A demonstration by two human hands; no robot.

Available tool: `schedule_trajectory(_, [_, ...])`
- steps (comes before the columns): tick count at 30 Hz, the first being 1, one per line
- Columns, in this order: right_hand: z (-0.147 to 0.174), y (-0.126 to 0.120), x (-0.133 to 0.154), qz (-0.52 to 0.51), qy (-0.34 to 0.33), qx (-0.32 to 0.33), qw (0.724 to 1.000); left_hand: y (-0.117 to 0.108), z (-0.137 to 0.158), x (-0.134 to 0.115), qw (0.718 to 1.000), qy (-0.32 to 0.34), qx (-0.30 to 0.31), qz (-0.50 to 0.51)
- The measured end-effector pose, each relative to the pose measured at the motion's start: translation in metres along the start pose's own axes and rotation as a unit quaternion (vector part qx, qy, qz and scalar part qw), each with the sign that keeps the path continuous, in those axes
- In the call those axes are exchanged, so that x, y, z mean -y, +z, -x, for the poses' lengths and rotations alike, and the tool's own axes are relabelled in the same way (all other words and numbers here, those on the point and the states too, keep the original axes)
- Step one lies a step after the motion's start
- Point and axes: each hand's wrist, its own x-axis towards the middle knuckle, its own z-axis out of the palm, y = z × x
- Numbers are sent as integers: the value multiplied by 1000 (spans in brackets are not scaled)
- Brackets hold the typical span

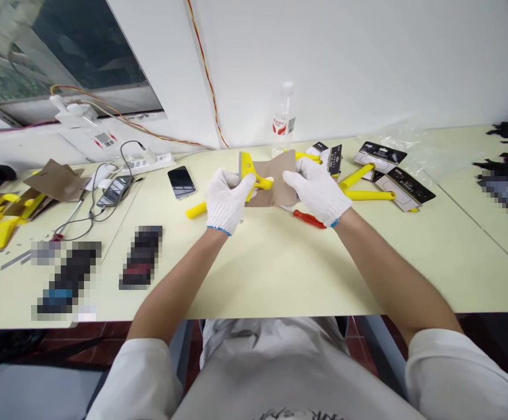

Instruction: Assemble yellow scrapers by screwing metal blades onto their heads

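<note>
While both gloved hands meet above the table (280,268), a yellow scraper (250,169) and a brown card (275,175) are held between them.

Left hand (227,198) has its fingers clenched around the scraper's handle; right hand (317,189) pinches the card's right edge, the card just behind the scraper. A red tool (308,219) lies under the right hand, a phone (181,181) to the left, a bottle (284,119) behind.

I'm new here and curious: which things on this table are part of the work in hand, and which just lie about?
In hand: yellow plastic scraper, brown cardboard piece, left hand, right hand.

Lying about: black smartphone, clear water bottle, red-handled tool, white power strip.
</note>
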Motion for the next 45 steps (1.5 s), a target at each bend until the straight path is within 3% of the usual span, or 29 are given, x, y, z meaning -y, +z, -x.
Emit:
schedule_trajectory(4, [-5, 20, 13, -278, 104, 43, 954, 13, -8, -8, 979, 46, 67, -186])
schedule_trajectory(8, [-28, 9, 16, -383, 117, -8, 916, 17, -38, -14, 962, 85, 160, -204])
schedule_trajectory(11, [-54, -14, 6, -403, 114, -79, 905, 1, -63, -12, 959, 125, 94, -236])
schedule_trajectory(12, [-62, -22, 2, -411, 114, -101, 899, -7, -70, -10, 943, 128, 78, -299])
schedule_trajectory(14, [-76, -36, -6, -439, 126, -138, 879, -28, -80, -2, 876, 103, 111, -458])
schedule_trajectory(16, [-86, -47, -14, -457, 145, -169, 861, -49, -86, 12, 847, 76, 134, -509])
schedule_trajectory(19, [-98, -58, -28, -476, 169, -218, 835, -73, -89, 37, 757, 40, 200, -621])
schedule_trajectory(22, [-108, -64, -46, -524, 206, -273, 780, -84, -86, 57, 713, 23, 232, -661])
schedule_trajectory(25, [-112, -68, -64, -529, 252, -300, 753, -87, -81, 65, 721, 42, 217, -657])
schedule_trajectory(30, [-99, -68, -78, -491, 283, -305, 765, -94, -74, 62, 760, 29, 207, -615])
schedule_trajectory(32, [-87, -64, -75, -418, 261, -263, 829, -98, -70, 58, 791, 17, 187, -582])
schedule_trajectory(34, [-70, -55, -68, -271, 211, -184, 921, -101, -64, 55, 828, 13, 164, -536])
schedule_trajectory(35, [-61, -48, -63, -218, 190, -151, 945, -102, -61, 53, 847, 14, 153, -508])
schedule_trajectory(38, [-30, -17, -46, -138, 149, -63, 977, -100, -50, 48, 894, 31, 114, -433])
schedule_trajectory(39, [-21, -4, -40, -98, 125, -14, 987, -99, -47, 47, 902, 40, 104, -417])
schedule_trajectory(40, [-13, 10, -34, 18, 62, 74, 995, -98, -43, 45, 908, 48, 100, -404])
schedule_trajectory(42, [-2, 37, -25, 204, -20, 204, 957, -96, -37, 44, 920, 45, 119, -370])
schedule_trajectory(45, [1, 70, -17, 334, -57, 283, 897, -96, -30, 44, 939, 13, 170, -298])
